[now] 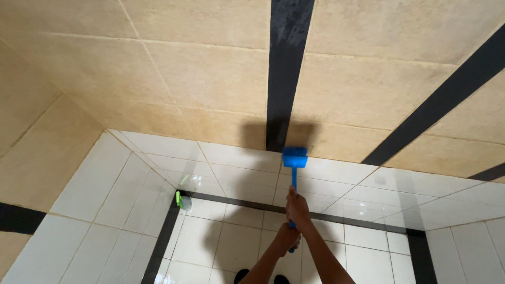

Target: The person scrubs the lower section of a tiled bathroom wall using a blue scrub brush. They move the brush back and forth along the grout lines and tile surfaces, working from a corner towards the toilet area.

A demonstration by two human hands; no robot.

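A blue brush (294,158) with a long blue handle reaches up to the tiled wall. Its head presses where the beige tiles meet the white tiles, just below a vertical black stripe (286,68). My right hand (298,208) grips the handle higher up. My left hand (287,237) grips the handle's lower end, right beneath the right hand. Both forearms rise from the bottom edge of the view. The shadow of my body falls on the wall around the brush.
The wall is beige tile (210,79) above and white tile (131,184) below, meeting in a corner at left. A small green object (179,200) sits in that corner on a black floor border (252,205). My dark shoes (260,276) show at the bottom.
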